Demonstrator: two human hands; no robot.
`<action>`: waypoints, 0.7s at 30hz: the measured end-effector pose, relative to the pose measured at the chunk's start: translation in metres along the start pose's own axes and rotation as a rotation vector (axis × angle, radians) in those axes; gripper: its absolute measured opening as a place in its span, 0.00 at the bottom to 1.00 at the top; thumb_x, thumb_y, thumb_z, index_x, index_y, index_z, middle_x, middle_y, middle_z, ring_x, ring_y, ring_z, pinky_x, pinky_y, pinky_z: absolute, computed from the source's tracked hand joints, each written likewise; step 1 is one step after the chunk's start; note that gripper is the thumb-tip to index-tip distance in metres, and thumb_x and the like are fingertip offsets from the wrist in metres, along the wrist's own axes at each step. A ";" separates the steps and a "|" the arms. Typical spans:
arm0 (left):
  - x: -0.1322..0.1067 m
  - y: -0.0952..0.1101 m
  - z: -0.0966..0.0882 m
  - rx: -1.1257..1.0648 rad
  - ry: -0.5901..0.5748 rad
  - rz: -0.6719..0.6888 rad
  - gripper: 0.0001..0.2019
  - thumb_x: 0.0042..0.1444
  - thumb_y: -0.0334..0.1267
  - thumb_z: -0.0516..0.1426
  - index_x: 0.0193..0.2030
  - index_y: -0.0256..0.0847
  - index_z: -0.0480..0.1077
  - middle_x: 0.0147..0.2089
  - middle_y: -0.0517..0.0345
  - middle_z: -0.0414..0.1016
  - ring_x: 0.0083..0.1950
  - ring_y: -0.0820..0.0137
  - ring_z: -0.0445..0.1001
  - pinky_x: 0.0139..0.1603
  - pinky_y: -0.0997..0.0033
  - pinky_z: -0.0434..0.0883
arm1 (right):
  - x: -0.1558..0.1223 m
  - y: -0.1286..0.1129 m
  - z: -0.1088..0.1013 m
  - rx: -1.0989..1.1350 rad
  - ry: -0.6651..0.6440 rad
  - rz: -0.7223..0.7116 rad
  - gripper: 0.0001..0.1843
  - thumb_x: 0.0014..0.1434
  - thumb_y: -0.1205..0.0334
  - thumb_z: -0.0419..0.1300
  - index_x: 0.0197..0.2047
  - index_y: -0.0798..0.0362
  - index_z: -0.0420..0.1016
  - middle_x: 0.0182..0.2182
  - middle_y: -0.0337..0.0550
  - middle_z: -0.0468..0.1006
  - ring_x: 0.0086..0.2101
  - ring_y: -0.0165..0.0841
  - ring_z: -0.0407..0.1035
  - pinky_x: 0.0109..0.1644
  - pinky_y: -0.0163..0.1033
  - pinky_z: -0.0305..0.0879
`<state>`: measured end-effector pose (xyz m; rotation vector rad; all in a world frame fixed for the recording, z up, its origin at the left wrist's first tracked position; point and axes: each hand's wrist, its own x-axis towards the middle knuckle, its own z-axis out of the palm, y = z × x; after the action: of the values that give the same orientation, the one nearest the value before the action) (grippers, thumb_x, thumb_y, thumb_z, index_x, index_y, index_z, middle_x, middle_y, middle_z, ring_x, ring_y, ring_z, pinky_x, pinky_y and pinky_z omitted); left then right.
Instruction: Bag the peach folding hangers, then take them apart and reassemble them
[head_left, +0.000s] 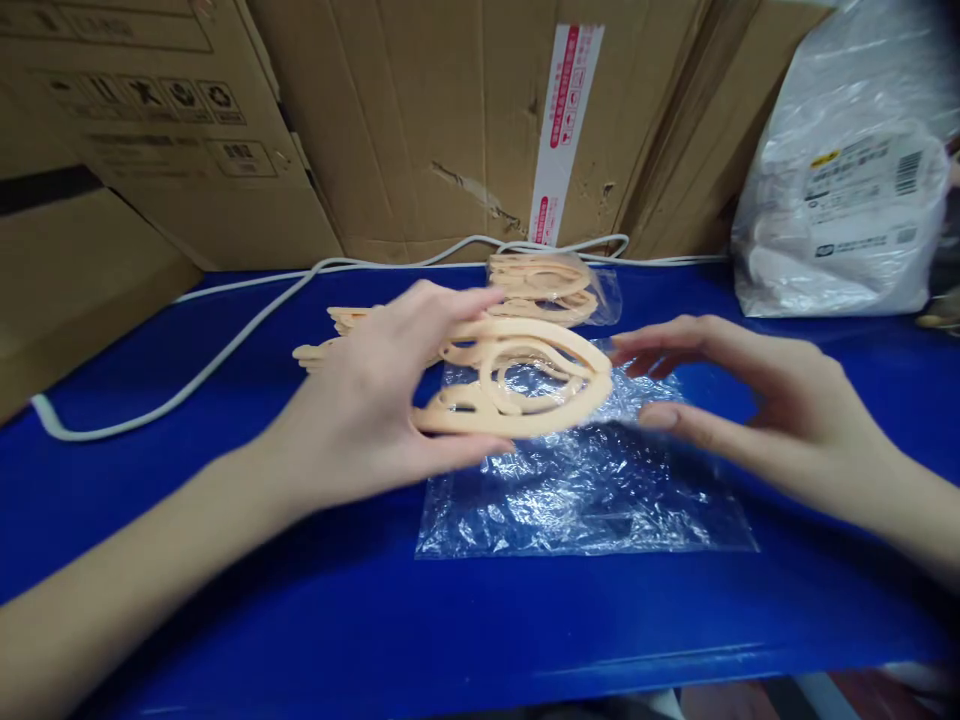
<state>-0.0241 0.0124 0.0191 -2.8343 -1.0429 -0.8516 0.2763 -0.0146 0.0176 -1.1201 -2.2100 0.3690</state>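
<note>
A cream-coloured folded plastic hanger [555,425], with curved openings through it, is held above the blue table. My left hand [375,390] grips its left part, thumb along the near edge and fingers over the far edge. Just off its right end is my right hand [750,400], fingers and thumb apart and nothing between them. Beneath the hanger a clear plastic bag [585,510] lies flat and crinkled. Behind my left hand, more cream hangers [315,355] lie partly hidden. Farther back sits a clear bag packed with similar hangers [544,285].
Cardboard boxes [420,120] stand along the back and left of the blue table [480,620]. A white cable [247,335] runs across the left and rear. At the back right is a labelled plastic package [847,220] with white contents.
</note>
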 end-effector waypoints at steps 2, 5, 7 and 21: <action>-0.002 0.014 0.010 0.041 0.026 0.077 0.37 0.57 0.50 0.63 0.69 0.40 0.55 0.61 0.47 0.70 0.60 0.57 0.71 0.61 0.54 0.70 | -0.002 -0.006 0.006 0.050 -0.048 0.032 0.20 0.63 0.52 0.63 0.57 0.44 0.72 0.51 0.40 0.80 0.44 0.35 0.76 0.46 0.39 0.74; -0.004 0.024 0.019 0.127 0.047 0.138 0.36 0.58 0.50 0.62 0.69 0.41 0.55 0.61 0.46 0.72 0.61 0.55 0.72 0.61 0.52 0.69 | -0.002 -0.007 0.012 0.069 -0.071 0.045 0.21 0.64 0.53 0.62 0.59 0.42 0.70 0.52 0.41 0.79 0.45 0.36 0.76 0.45 0.40 0.76; -0.004 0.026 0.022 0.157 0.054 0.126 0.35 0.59 0.50 0.62 0.69 0.41 0.55 0.60 0.46 0.73 0.60 0.55 0.73 0.60 0.53 0.70 | -0.001 -0.008 0.013 0.028 -0.073 -0.031 0.27 0.60 0.51 0.66 0.62 0.41 0.67 0.55 0.42 0.76 0.49 0.39 0.75 0.49 0.42 0.76; -0.008 0.023 0.016 -0.057 -0.138 0.063 0.52 0.56 0.65 0.58 0.77 0.43 0.37 0.78 0.42 0.46 0.77 0.49 0.50 0.72 0.44 0.60 | -0.003 -0.014 0.002 -0.327 -0.039 -0.270 0.37 0.55 0.47 0.67 0.65 0.41 0.62 0.54 0.44 0.76 0.50 0.43 0.74 0.51 0.45 0.73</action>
<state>-0.0073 -0.0078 0.0053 -2.9932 -0.9506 -0.7013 0.2678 -0.0253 0.0216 -0.9607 -2.4761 -0.0901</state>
